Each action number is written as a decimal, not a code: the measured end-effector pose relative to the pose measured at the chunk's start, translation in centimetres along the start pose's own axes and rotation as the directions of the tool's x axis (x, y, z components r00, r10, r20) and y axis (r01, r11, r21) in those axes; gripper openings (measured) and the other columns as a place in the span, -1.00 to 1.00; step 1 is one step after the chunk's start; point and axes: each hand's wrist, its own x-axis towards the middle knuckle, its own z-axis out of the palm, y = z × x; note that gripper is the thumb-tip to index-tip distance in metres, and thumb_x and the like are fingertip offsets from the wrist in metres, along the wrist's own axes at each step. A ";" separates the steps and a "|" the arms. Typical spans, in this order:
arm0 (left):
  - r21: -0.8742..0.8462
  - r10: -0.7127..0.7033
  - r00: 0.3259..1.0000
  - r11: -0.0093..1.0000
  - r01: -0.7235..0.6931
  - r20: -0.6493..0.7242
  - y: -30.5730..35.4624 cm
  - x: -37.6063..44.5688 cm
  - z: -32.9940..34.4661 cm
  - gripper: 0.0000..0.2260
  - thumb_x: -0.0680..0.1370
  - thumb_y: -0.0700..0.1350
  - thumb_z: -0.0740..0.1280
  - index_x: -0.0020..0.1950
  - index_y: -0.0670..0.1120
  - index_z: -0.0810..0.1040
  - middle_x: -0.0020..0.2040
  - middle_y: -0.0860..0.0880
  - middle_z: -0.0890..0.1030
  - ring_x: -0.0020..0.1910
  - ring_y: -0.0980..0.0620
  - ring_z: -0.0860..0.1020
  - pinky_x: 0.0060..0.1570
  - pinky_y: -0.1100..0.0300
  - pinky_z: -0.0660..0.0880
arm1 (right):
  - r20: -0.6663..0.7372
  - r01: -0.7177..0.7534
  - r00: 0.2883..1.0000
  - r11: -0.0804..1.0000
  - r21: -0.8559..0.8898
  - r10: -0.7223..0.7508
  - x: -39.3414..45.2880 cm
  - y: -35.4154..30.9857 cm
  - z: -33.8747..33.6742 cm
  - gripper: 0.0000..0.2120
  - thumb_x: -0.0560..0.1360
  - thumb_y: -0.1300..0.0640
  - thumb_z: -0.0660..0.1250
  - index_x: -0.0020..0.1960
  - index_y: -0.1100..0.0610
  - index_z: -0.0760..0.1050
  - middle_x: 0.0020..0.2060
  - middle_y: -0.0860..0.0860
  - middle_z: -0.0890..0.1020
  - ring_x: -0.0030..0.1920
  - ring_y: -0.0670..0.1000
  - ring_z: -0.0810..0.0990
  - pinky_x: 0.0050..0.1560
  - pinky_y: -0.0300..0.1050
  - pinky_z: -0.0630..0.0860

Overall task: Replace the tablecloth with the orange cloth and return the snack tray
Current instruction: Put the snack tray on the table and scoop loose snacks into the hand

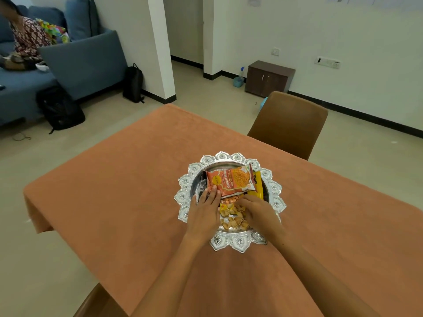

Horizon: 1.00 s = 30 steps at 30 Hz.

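Note:
The orange cloth (128,184) covers the whole table. On it, near the middle, sits the silver snack tray (231,157) with a scalloped rim. Inside lie an orange snack packet (231,183), a yellow packet (257,183) and a clear bag of shell-shaped snacks (231,219). My left hand (204,210) lies flat over the tray's left side, its fingertips touching the orange packet's lower corner. My right hand (258,212) rests over the shell snack bag with fingers bent down onto it; whether it grips the bag is hidden.
A brown chair (290,124) stands at the table's far right side, another chair back (98,303) at the near edge. A blue sofa (84,62) with a seated person, two black backpacks (59,108) and a small dark cabinet (269,77) lie beyond.

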 end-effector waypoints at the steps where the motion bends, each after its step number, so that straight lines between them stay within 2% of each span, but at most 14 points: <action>1: -0.007 0.003 1.000 1.000 -0.003 -0.010 0.0 0.0 0.0 -0.53 0.66 -0.04 -0.04 0.56 -0.01 -0.03 0.57 0.07 -0.01 0.54 0.06 -0.05 0.48 -0.05 -0.09 | -0.018 0.004 1.000 1.000 0.014 -0.004 0.0 0.1 0.1 -0.63 0.33 0.48 0.29 0.06 0.21 0.62 0.02 0.08 0.66 0.03 0.15 0.62 -0.17 0.00 0.61; 4: -0.022 0.005 0.999 1.000 -0.006 -0.033 -0.2 0.0 0.1 -0.53 0.65 -0.07 -0.01 0.56 -0.01 -0.01 0.57 0.08 0.00 0.54 0.07 -0.04 0.48 -0.04 -0.10 | -0.027 -0.020 0.999 1.000 0.000 0.020 0.2 0.3 0.4 -0.60 0.39 0.42 0.28 0.15 0.14 0.59 0.17 0.00 0.61 0.21 0.05 0.55 -0.02 -0.05 0.59; 9: -0.105 0.028 0.995 0.994 -0.038 -0.092 -0.5 0.3 0.2 -0.55 0.64 -0.10 0.05 0.54 0.03 0.12 0.55 0.11 0.10 0.53 0.10 0.02 0.48 0.02 -0.09 | 0.074 -0.092 0.993 0.995 -0.043 0.095 1.1 0.8 0.5 -0.61 0.51 0.28 0.19 0.30 0.07 0.49 0.34 -0.10 0.47 0.34 -0.04 0.42 0.12 -0.12 0.48; 12: -0.322 0.011 0.979 0.944 -0.077 -0.202 -0.6 0.3 -0.3 -0.60 0.63 -0.18 0.12 0.46 0.03 0.33 0.48 0.08 0.29 0.49 0.11 0.17 0.46 0.08 0.02 | 0.172 -0.106 0.979 0.993 -0.044 0.112 1.9 1.2 0.2 -0.60 0.53 0.29 0.15 0.33 0.08 0.46 0.40 -0.10 0.40 0.39 -0.04 0.35 0.23 -0.12 0.41; 14: -0.499 -0.046 0.973 0.863 -0.076 -0.226 -0.4 0.0 -0.8 -0.63 0.61 -0.24 0.15 0.38 0.02 0.45 0.42 0.07 0.40 0.43 0.14 0.30 0.40 0.14 0.21 | 0.248 -0.126 0.960 0.992 -0.022 0.128 2.5 1.2 -0.2 -0.57 0.53 0.35 0.12 0.34 0.10 0.45 0.43 -0.08 0.36 0.42 -0.02 0.32 0.31 -0.11 0.37; 16: -0.686 -0.150 0.970 0.728 -0.023 -0.191 -0.2 -0.5 -1.6 -0.67 0.61 -0.26 0.15 0.30 -0.02 0.52 0.35 0.03 0.49 0.26 0.24 0.46 0.17 0.37 0.39 | 0.234 -0.165 0.960 0.986 0.024 0.155 2.9 0.5 -0.3 -0.56 0.51 0.40 0.11 0.32 0.15 0.47 0.40 0.01 0.41 0.37 0.05 0.38 0.29 -0.06 0.39; 17: -0.765 -0.214 0.960 0.644 0.001 -0.179 0.0 -0.8 -1.9 -0.69 0.61 -0.27 0.16 0.27 -0.04 0.55 0.30 -0.03 0.54 0.17 0.25 0.52 0.04 0.44 0.42 | 0.189 -0.189 0.966 0.981 0.048 0.176 2.8 0.0 -0.2 -0.57 0.50 0.41 0.11 0.29 0.16 0.48 0.36 0.04 0.45 0.31 0.09 0.44 0.21 -0.04 0.44; 18: -0.828 -0.279 0.944 0.561 0.012 -0.175 0.2 -1.2 -2.2 -0.70 0.61 -0.28 0.16 0.24 -0.06 0.56 0.23 -0.10 0.58 0.11 0.17 0.56 -0.01 0.41 0.44 | 0.148 -0.205 0.970 0.976 0.071 0.193 2.5 -0.7 0.0 -0.60 0.51 0.39 0.13 0.27 0.16 0.50 0.30 0.06 0.50 0.24 0.11 0.49 0.11 -0.04 0.48; 20: -0.913 -0.375 0.912 0.408 0.000 -0.168 0.6 -2.0 -2.8 -0.70 0.61 -0.30 0.16 0.22 -0.08 0.58 0.14 -0.12 0.63 0.11 0.04 0.57 0.03 0.30 0.45 | 0.143 -0.207 0.971 0.972 0.111 0.191 1.7 -2.0 0.8 -0.69 0.54 0.30 0.19 0.25 0.16 0.50 0.23 0.08 0.53 0.14 0.13 0.53 -0.01 -0.06 0.46; 22: -0.960 -0.416 0.896 0.278 -0.037 -0.155 1.1 -3.1 -3.2 -0.72 0.61 -0.31 0.16 0.19 -0.09 0.58 0.13 -0.03 0.64 0.16 0.10 0.56 0.11 0.32 0.45 | 0.197 -0.210 0.963 0.969 0.129 0.183 0.7 -3.4 1.8 -0.73 0.55 0.18 0.24 0.24 0.16 0.50 0.20 0.09 0.52 0.15 0.13 0.51 0.02 -0.09 0.42; 25: -0.994 -0.439 0.894 0.102 -0.050 -0.090 1.8 -4.7 -3.3 -0.74 0.62 -0.27 0.16 0.18 -0.09 0.59 0.15 0.02 0.64 0.17 0.18 0.55 0.09 0.39 0.46 | 0.205 -0.234 0.954 0.970 0.056 0.219 0.2 -4.7 2.6 -0.64 0.54 0.02 0.29 0.31 0.06 0.46 0.33 0.08 0.42 0.32 0.11 0.37 0.25 -0.07 0.34; 27: -0.996 -0.424 0.906 -0.075 -0.044 -0.008 2.1 -5.3 -3.3 -0.74 0.64 -0.20 0.14 0.24 -0.11 0.55 0.20 0.01 0.61 0.22 0.15 0.54 0.17 0.32 0.46 | 0.216 -0.284 0.936 0.959 0.001 0.277 0.4 -5.2 2.7 -0.62 0.53 0.03 0.30 0.34 0.01 0.45 0.41 0.07 0.34 0.41 0.10 0.27 0.36 -0.03 0.26; 28: -0.982 -0.405 0.914 -0.184 -0.041 0.038 2.2 -5.4 -3.3 -0.72 0.65 -0.16 0.10 0.28 -0.11 0.52 0.23 -0.01 0.59 0.25 0.12 0.52 0.24 0.25 0.42 | 0.211 -0.300 0.932 0.954 -0.009 0.295 0.6 -5.5 2.7 -0.65 0.53 0.08 0.30 0.31 0.04 0.49 0.40 0.08 0.35 0.40 0.10 0.29 0.32 -0.05 0.29; 30: -0.903 -0.370 0.919 -0.428 -0.042 0.133 2.3 -5.4 -3.7 -0.67 0.66 -0.09 0.04 0.32 -0.12 0.47 0.29 -0.07 0.55 0.30 0.05 0.48 0.34 0.13 0.33 | 0.177 -0.318 0.931 0.948 -0.034 0.318 0.8 -6.0 2.7 -0.75 0.50 0.21 0.29 0.16 0.15 0.58 0.29 0.09 0.45 0.28 0.10 0.39 0.07 -0.13 0.37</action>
